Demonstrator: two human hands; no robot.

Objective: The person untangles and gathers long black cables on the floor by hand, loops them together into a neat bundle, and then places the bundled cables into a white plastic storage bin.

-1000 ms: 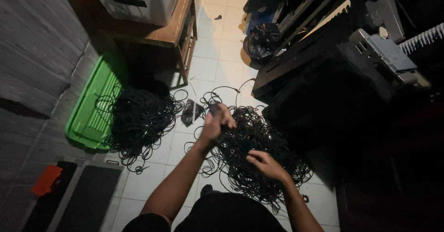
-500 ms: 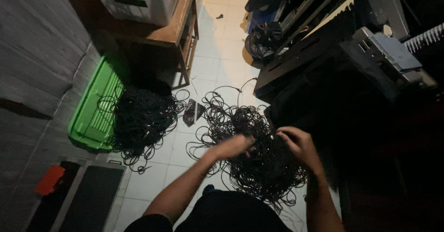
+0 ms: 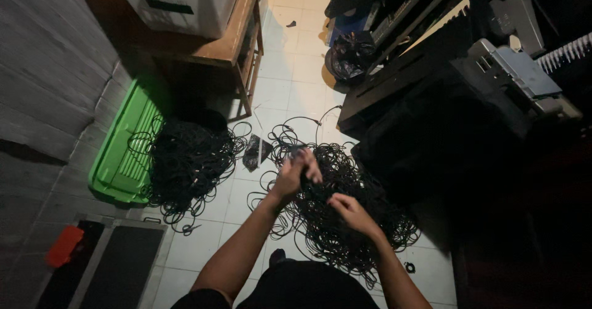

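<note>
A tangled heap of black cables (image 3: 345, 216) lies on the pale tiled floor in front of me. My left hand (image 3: 295, 174) is raised over the heap's upper left part with its fingers closed around a bunch of black cable. My right hand (image 3: 348, 211) sits lower and to the right, on top of the heap, fingers pinching cable strands. A second heap of black cables (image 3: 188, 161) lies to the left, apart from both hands.
A green plastic lid (image 3: 120, 155) lies against the left wall beside the second heap. A wooden table (image 3: 231, 38) with a white box stands behind. Dark equipment cases (image 3: 431, 99) and a grey machine (image 3: 518, 69) crowd the right. An orange object (image 3: 63, 245) lies at bottom left.
Half a second ago both hands were together over the heap's right side. My left hand has risen to the upper left with cable in it, and my right hand has dropped lower.
</note>
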